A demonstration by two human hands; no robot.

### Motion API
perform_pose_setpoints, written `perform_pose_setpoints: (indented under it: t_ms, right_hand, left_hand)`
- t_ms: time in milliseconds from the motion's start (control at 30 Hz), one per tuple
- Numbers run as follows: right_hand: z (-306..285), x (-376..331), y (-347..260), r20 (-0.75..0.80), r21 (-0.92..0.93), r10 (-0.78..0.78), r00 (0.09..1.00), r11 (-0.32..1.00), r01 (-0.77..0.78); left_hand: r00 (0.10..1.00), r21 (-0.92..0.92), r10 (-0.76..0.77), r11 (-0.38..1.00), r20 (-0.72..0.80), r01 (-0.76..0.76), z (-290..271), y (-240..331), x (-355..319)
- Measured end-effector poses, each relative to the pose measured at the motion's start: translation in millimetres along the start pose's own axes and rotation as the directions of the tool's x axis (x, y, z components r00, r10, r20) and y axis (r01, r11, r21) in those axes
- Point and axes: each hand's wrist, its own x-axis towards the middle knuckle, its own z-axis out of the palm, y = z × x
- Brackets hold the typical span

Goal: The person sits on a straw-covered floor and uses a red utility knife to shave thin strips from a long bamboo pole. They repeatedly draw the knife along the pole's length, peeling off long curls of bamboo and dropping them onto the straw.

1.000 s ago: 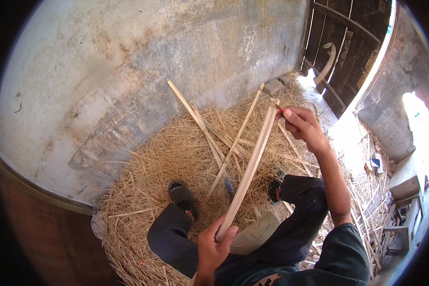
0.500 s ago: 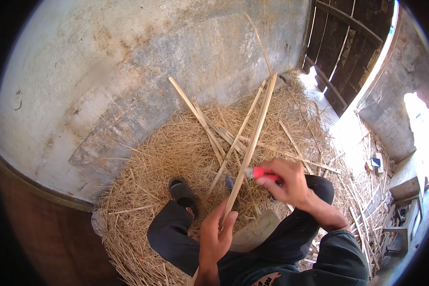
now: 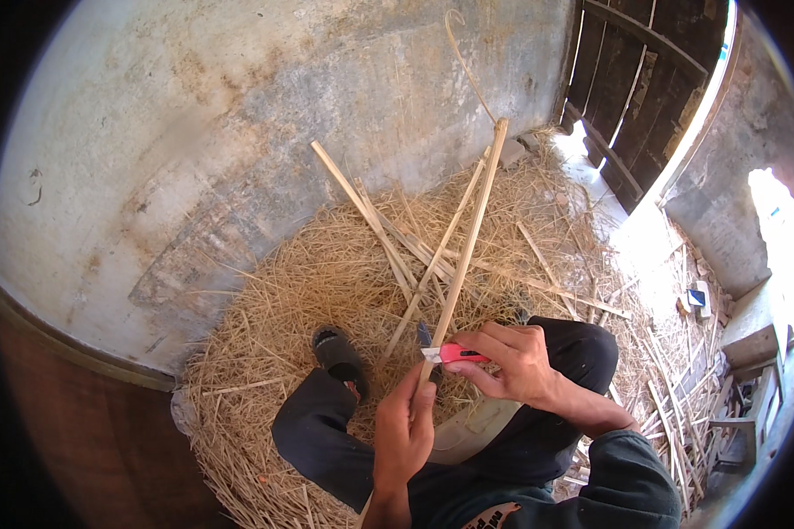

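Observation:
My left hand (image 3: 401, 432) is closed around the lower part of a long pale strip of wood or bamboo (image 3: 469, 242), which slants up and away from me. In my right hand (image 3: 520, 366) is a red utility knife (image 3: 460, 353), its metal blade end against the strip just above my left fingers. A thin curled shaving (image 3: 461, 62) rises from the strip's far tip. Beyond my hands, several similar strips (image 3: 353, 194) lie crossed on the pile of shavings (image 3: 300, 273). Something with a dark blue tip (image 3: 423, 335) shows behind the strip, partly hidden.
A stained plaster wall (image 3: 238, 115) stands in front, with a dark plank door (image 3: 626, 88) at the far right. My dark shoe (image 3: 335, 353) rests on the shavings. Between my legs is a pale seat-like block (image 3: 476, 432). At right are a small blue-and-white box (image 3: 698, 300) and a wooden rack (image 3: 750, 406).
My right hand has brought the knife down and left along the strip, close to my left hand. The strip's far end has risen slightly, and the shaving at its tip now curls over.

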Motion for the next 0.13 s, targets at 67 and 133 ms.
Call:
perform_pose_setpoints:
  t_ms: [67,133]
  right_hand:
    - [-1.4,1.2,-3.0,0.010,-0.011,0.020,1.000,1.000,-0.019]
    - [-2.4,2.7,0.3,0.013,-0.004,0.020,1.000,1.000,-0.020]
  left_hand:
    - [0.999,0.045,0.037,0.998,-0.031,-0.035,1.4,-2.5,-0.7]
    - [0.999,0.062,0.032,0.998,-0.040,-0.030,1.8,-4.6,-2.5]
